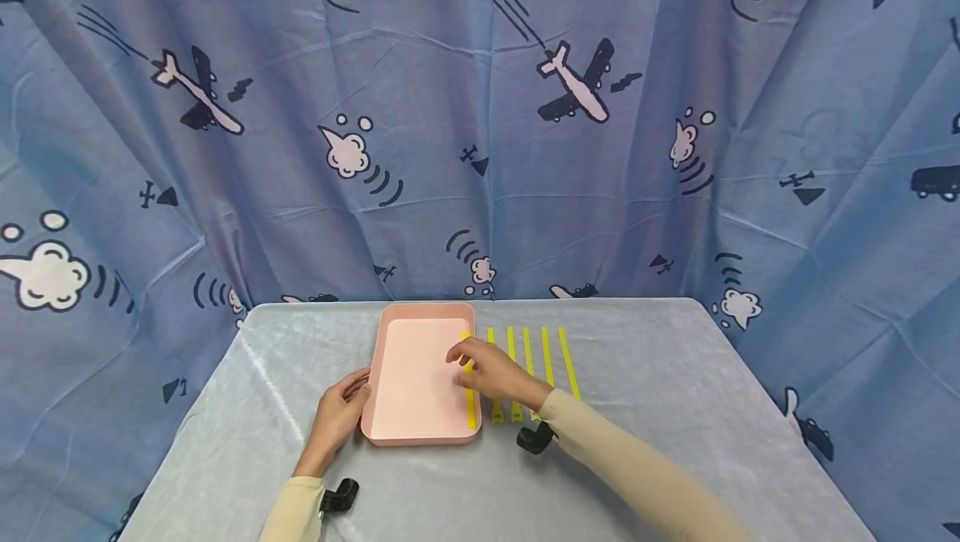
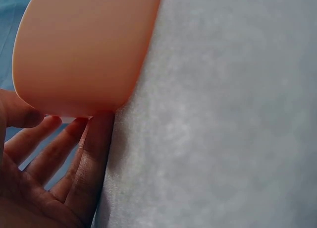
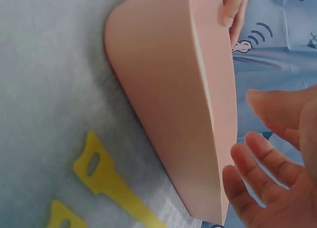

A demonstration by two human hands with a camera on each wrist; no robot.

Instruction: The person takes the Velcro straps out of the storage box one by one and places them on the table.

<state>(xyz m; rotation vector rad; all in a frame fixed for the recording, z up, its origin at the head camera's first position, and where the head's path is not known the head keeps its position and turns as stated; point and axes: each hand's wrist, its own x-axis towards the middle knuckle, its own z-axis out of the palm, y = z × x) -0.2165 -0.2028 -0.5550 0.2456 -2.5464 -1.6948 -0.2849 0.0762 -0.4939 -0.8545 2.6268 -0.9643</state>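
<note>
A pink rectangular tray (image 1: 420, 434) lies on the cloth-covered table. At its left side, my left hand (image 1: 341, 413) rests against the outer wall, with the fingertips (image 2: 101, 134) right at the tray and the fingers fairly straight. My right hand (image 1: 491, 371) hovers over the tray's right rim, fingers apart, nothing in its grasp. Under it, a long yellow strip (image 1: 471, 409) lies inside the tray along the right side. Several more yellow strips (image 1: 567, 358) lie in a row to the right, partly hidden by my right hand. One yellow strip (image 3: 109, 181) shows a wider end with a slot.
The grey-white cloth (image 1: 637, 417) covers the table. Behind it hangs a blue curtain (image 1: 420, 217) printed with planes and stars. Black wrist cameras (image 1: 341, 495) sit at both sleeves.
</note>
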